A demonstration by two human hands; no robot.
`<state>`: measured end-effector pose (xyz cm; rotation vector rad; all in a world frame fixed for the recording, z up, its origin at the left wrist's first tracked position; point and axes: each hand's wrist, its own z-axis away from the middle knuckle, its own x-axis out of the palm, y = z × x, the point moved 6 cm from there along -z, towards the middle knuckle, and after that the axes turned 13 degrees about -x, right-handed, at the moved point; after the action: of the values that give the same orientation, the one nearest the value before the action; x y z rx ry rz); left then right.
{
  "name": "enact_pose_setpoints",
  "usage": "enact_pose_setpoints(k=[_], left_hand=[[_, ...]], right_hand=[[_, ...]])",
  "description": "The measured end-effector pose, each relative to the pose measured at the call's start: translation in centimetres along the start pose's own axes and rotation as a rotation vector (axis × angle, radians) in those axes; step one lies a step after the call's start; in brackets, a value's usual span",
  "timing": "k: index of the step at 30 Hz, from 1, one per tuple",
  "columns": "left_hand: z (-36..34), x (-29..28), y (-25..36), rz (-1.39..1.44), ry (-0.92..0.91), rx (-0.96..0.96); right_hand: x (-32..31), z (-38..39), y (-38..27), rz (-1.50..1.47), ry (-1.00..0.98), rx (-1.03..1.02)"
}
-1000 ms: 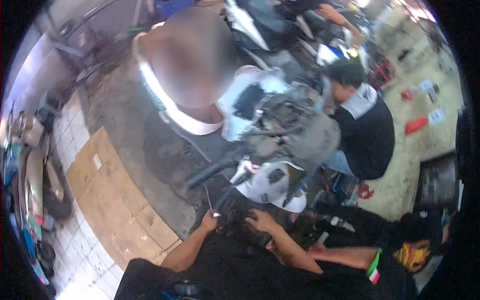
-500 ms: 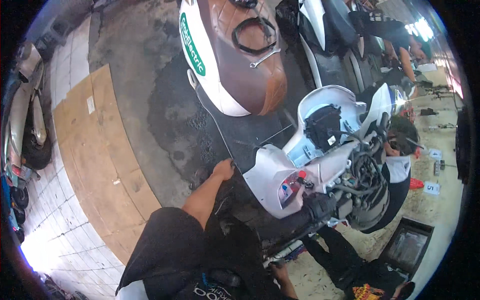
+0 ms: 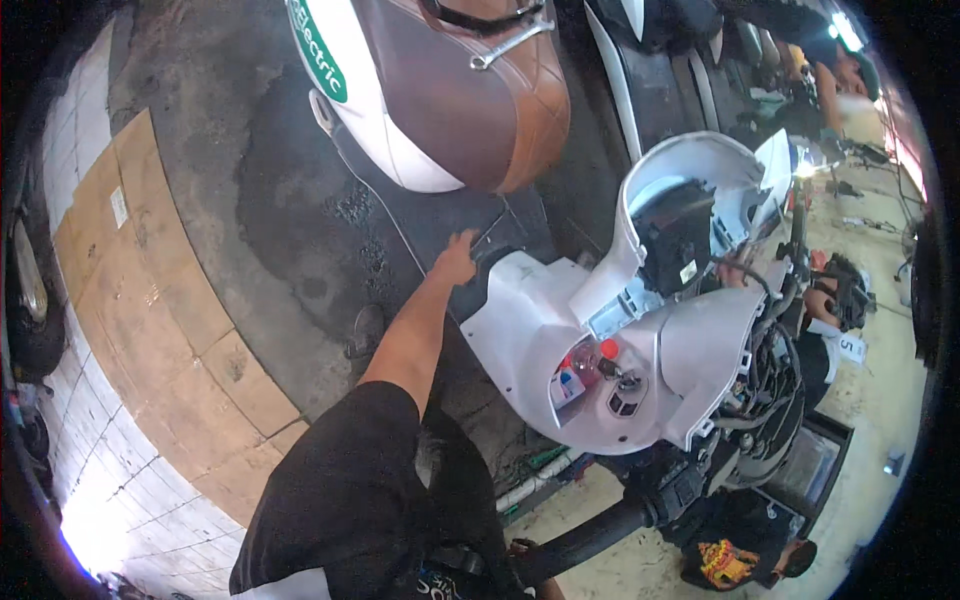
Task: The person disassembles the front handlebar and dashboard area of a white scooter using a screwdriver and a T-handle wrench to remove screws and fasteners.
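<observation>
My left hand (image 3: 457, 259) reaches forward, its fingers stretched out beside the dark edge of a scooter's footboard, left of the white inner leg shield (image 3: 520, 325). I see nothing held in it. Only a sliver of my right hand (image 3: 523, 547) shows, close to the black handlebar grip (image 3: 590, 538); its fingers are hidden. In the leg shield's pocket sits a clear bottle (image 3: 582, 365) with a red cap. Beside it is the ignition area with a key (image 3: 625, 378). A white front panel (image 3: 640, 170) stands up around a black box (image 3: 676, 235).
On the brown seat (image 3: 440, 110) lie a wrench (image 3: 512, 45) and part of a black ring-shaped piece. Wires (image 3: 780, 360) hang exposed at the scooter's front. Flattened cardboard (image 3: 165, 310) covers the floor at left. Other people, one in a black shirt (image 3: 735, 545), are at the right.
My left hand has moved forward along the footboard's edge, and its fingers have straightened. My right hand has become mostly hidden by the handlebar grip. The whole view has shifted.
</observation>
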<state>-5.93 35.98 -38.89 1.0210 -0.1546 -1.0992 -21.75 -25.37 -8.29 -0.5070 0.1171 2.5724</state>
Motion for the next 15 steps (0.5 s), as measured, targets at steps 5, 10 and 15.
enact_pose_setpoints(k=[5,10,15], left_hand=[[3.6,-0.9,-2.3,0.096,0.094,0.028],[13.9,-5.0,-7.3,-0.064,-0.030,-0.310],[22.4,-12.1,-20.0,0.095,-0.107,-0.507]], right_hand=[[1.6,-1.1,1.2,-0.020,-0.018,-0.071],[2.3,-2.7,-0.2,-0.201,-0.004,-0.101],[0.9,-4.5,-8.3,-0.110,-0.041,-0.165]])
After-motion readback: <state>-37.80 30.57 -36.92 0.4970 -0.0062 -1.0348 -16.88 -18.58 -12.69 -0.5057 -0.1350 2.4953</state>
